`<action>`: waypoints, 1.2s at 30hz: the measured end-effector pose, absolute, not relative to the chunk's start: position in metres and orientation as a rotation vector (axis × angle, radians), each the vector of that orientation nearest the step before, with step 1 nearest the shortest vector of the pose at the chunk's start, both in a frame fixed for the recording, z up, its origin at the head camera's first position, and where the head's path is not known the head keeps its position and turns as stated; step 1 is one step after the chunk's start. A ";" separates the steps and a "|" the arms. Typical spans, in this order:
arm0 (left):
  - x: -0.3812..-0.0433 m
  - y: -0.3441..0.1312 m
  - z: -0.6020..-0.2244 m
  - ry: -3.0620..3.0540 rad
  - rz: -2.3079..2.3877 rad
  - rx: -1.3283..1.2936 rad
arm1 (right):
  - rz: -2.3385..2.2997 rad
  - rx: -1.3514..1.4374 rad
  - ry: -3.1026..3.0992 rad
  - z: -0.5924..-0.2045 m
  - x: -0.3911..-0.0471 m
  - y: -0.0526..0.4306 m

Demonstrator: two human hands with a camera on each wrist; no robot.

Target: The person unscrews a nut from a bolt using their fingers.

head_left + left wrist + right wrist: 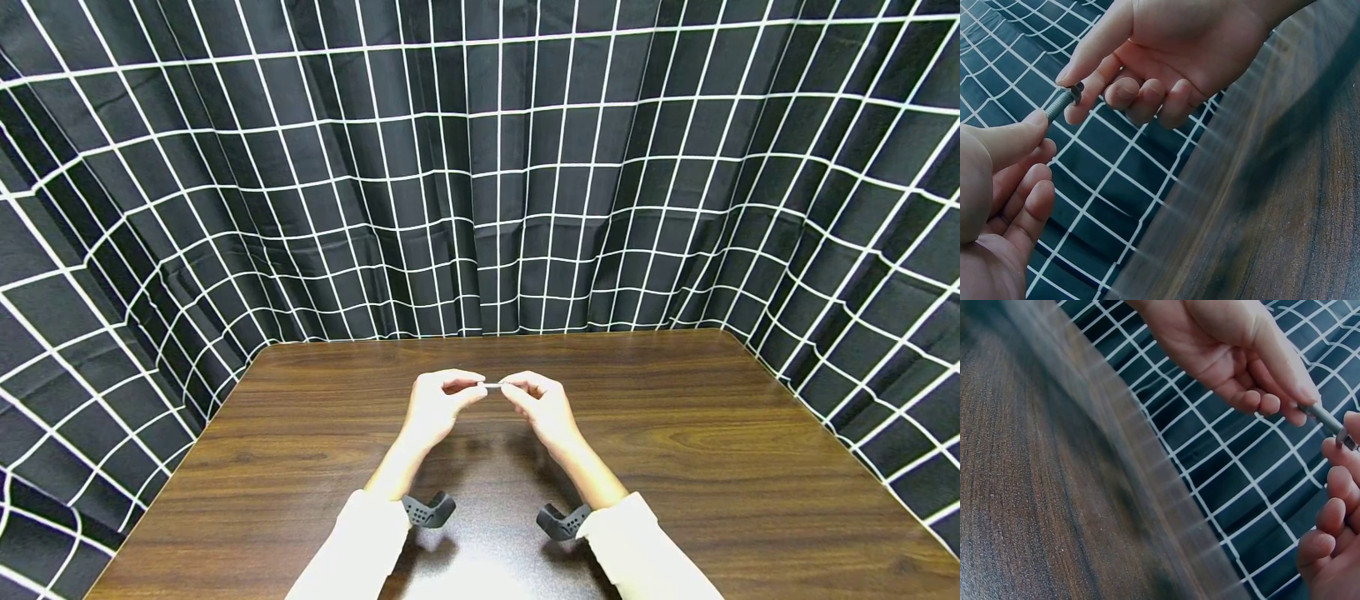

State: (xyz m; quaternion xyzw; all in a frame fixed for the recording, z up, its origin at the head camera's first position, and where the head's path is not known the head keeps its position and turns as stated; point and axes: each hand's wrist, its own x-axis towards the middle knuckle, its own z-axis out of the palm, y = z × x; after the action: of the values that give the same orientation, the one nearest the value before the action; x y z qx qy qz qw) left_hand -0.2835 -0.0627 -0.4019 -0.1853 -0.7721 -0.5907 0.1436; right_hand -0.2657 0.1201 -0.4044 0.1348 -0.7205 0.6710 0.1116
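Note:
Between my two hands a small grey metal bolt (pixel 1060 105) is held up above the table, its threaded shaft showing. My left hand (pixel 437 407) pinches one end of the shaft between thumb and fingertip. At the other end, my right hand (pixel 546 407) has its thumb and index finger about a darker, wider piece (pixel 1076 92); I cannot tell if that is the bolt's head or a nut. In the right wrist view, the bolt (pixel 1325 419) slants down from the left thumb to the right fingertips. The other fingers of both hands are loosely bent.
A brown wood-grain table (pixel 300 433) lies under both hands. Black curtain with a white grid (pixel 480 167) rises along the table's back and sides. Dark wrist mounts (pixel 429 510) sit at both cuffs, close above the tabletop.

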 end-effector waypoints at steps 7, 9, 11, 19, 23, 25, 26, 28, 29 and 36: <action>-0.262 -0.061 -0.378 -2.225 -1.689 -0.557 | 1.983 0.477 -2.076 -0.388 -0.252 0.118; -0.259 -0.061 -0.374 -2.216 -1.688 -0.568 | 1.995 0.495 -2.055 -0.388 -0.252 0.118; -0.258 -0.061 -0.373 -2.210 -1.684 -0.570 | 1.999 0.518 -2.035 -0.392 -0.255 0.119; -0.258 -0.062 -0.374 -2.224 -1.677 -0.569 | 1.994 0.558 -1.981 -0.415 -0.271 0.122; -0.259 -0.062 -0.374 -2.226 -1.677 -0.565 | 2.001 0.572 -1.975 -0.413 -0.271 0.122; -0.259 -0.062 -0.374 -2.232 -1.678 -0.561 | 2.004 0.581 -1.974 -0.412 -0.271 0.122; -0.260 -0.062 -0.375 -2.236 -1.679 -0.557 | 2.006 0.583 -1.974 -0.412 -0.271 0.122; -0.266 -0.062 -0.381 -2.243 -1.682 -0.548 | 2.013 0.575 -1.977 -0.412 -0.271 0.122; -0.269 -0.063 -0.385 -2.244 -1.683 -0.543 | 2.015 0.564 -1.980 -0.412 -0.270 0.122; -0.286 -0.064 -0.405 -2.218 -1.720 -0.534 | 2.051 0.402 -2.016 -0.411 -0.270 0.120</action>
State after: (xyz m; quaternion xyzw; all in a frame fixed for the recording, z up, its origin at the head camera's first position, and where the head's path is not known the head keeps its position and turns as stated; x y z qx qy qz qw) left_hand -0.2863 -0.0642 -0.4053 -0.1849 -0.7685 -0.5958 0.1419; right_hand -0.2698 0.1202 -0.4111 0.1376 -0.6893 0.7013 0.1188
